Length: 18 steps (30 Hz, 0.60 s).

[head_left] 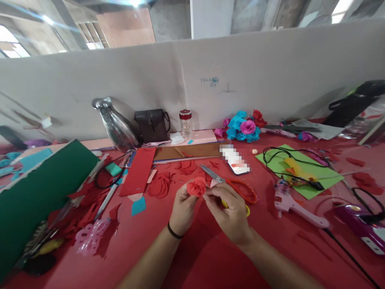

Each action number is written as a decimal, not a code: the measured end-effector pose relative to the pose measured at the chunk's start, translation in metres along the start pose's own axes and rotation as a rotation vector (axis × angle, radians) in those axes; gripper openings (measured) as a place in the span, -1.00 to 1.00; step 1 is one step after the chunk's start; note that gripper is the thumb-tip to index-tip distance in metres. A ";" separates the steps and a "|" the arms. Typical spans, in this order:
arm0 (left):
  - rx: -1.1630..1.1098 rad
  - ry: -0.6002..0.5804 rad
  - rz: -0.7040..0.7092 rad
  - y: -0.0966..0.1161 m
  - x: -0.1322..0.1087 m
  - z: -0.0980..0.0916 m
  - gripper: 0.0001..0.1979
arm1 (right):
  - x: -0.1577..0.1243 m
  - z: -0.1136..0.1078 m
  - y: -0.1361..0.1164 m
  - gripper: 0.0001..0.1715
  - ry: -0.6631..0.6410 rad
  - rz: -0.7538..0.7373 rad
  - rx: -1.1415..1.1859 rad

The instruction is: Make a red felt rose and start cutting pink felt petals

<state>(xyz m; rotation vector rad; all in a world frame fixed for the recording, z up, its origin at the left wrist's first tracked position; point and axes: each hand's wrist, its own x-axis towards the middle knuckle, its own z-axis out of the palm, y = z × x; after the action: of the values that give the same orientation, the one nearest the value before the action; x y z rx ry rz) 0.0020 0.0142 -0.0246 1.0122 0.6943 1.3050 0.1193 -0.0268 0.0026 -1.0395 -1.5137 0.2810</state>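
Note:
A red paper flower [197, 187] with layered petals is held up over the red table in front of me. My left hand [184, 206], with a black band at the wrist, grips it from the left and below. On its right side my right hand [228, 210] pinches at the edge of the flower; exactly what lies between those fingertips is too small to tell. Behind the right hand lie scissors [212, 173] with orange-red handles, and a yellow handle [247, 210] is partly hidden by that hand. Cut red paper petals [159, 186] lie left of the flower.
A pink glue gun [300, 212] lies right, beside a green sheet [273, 158] with a black cable. A phone [236, 160], steel flask [118, 126], glass bottle [186, 124] and paper bouquet [243, 127] stand or lie behind. A dark green box [45, 196] is at left.

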 end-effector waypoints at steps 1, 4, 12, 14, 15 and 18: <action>-0.043 0.017 -0.018 0.000 0.001 0.002 -0.83 | 0.003 -0.004 -0.001 -0.88 -0.004 0.016 -0.013; -0.206 0.080 -0.098 0.001 0.003 0.005 -0.79 | 0.008 -0.034 0.003 -0.86 -0.024 0.075 -0.155; -0.444 0.198 -0.315 0.008 0.007 0.001 -0.71 | -0.044 -0.174 0.078 -0.50 -0.202 0.281 -1.189; -0.452 0.191 -0.341 0.008 0.007 0.001 -0.74 | -0.061 -0.190 0.091 -0.49 -0.305 0.382 -1.330; -0.448 0.188 -0.355 0.008 0.007 0.000 -0.76 | -0.067 -0.192 0.094 -0.50 -0.346 0.415 -1.370; -0.411 0.178 -0.388 0.009 0.007 0.000 -0.80 | -0.074 -0.188 0.095 -0.49 -0.349 0.393 -1.437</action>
<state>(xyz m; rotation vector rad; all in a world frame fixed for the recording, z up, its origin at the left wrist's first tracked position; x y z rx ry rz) -0.0005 0.0205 -0.0160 0.4075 0.6799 1.1376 0.3201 -0.0981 -0.0657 -2.5188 -1.7553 -0.4963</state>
